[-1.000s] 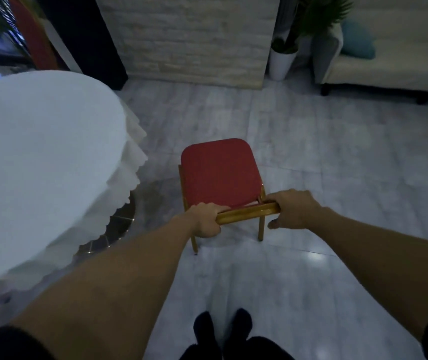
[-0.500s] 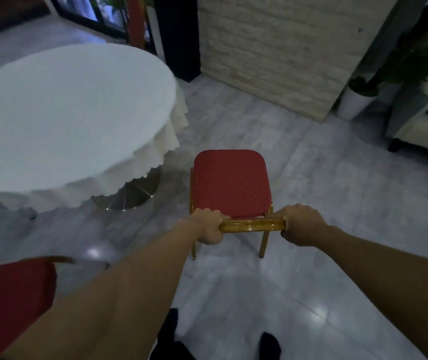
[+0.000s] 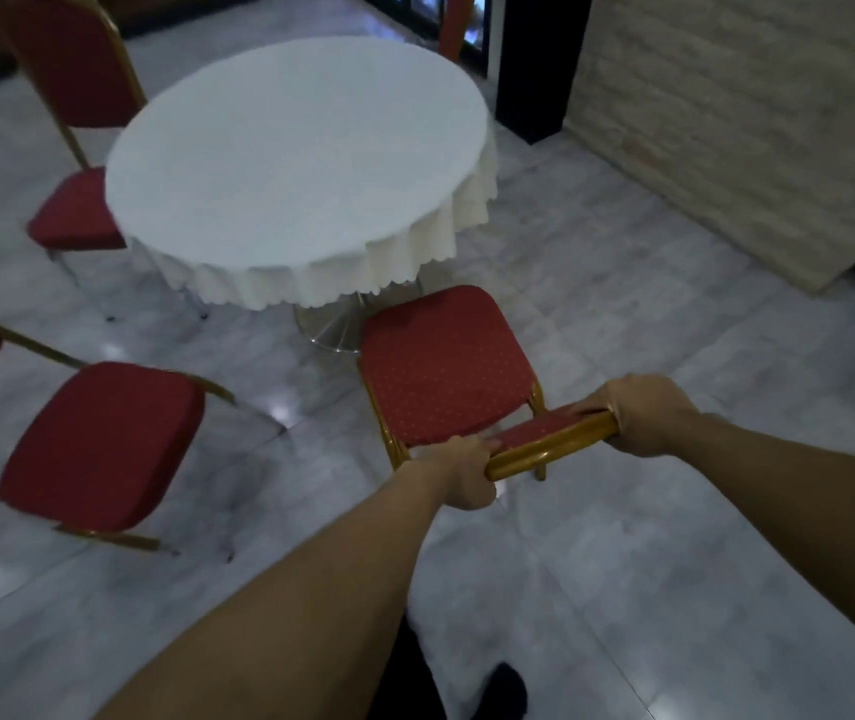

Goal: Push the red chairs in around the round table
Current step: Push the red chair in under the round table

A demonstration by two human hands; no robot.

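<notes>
Both hands gripping a red chair's backrest

The left hand (image 3: 467, 472) and right hand (image 3: 643, 415) are clamping opposite ends of the red chair (image 3: 441, 366) top rail at lower centre, its seat lying beyond them, nearing the round table (image 3: 295, 163).

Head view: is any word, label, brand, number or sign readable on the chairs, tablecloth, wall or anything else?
None: no text shows anywhere.
The held red chair carries only a pale dot pattern.
The white tablecloth and the brick wall are plain.
The glass behind the table is too blurred to tell.
</notes>
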